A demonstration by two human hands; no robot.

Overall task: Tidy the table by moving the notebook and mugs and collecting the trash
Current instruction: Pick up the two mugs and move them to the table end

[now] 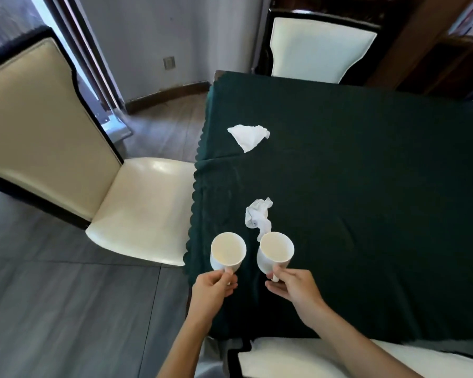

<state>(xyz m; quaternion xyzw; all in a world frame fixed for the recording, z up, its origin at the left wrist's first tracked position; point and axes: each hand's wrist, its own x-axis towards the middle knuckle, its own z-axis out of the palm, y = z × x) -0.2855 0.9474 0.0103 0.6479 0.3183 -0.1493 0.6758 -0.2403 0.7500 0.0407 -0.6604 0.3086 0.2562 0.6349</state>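
Note:
I hold two empty white mugs by their handles above the near left corner of the table [366, 186], which wears a dark green cloth. My left hand [212, 289] grips the left mug [227, 252], which hangs over the table's left edge. My right hand [292, 289] grips the right mug [275, 251], tilted slightly left. A crumpled white tissue [258, 218] lies on the cloth just beyond the right mug. A flatter white tissue [248, 137] lies farther back near the left edge. No notebook is in view.
A cream chair [137, 208] with a dark frame stands at the table's left side, its seat close to the left mug. Another cream chair [320, 47] sits at the far end. A white cushioned seat [298, 358] is right below my arms. Grey floor lies on the left.

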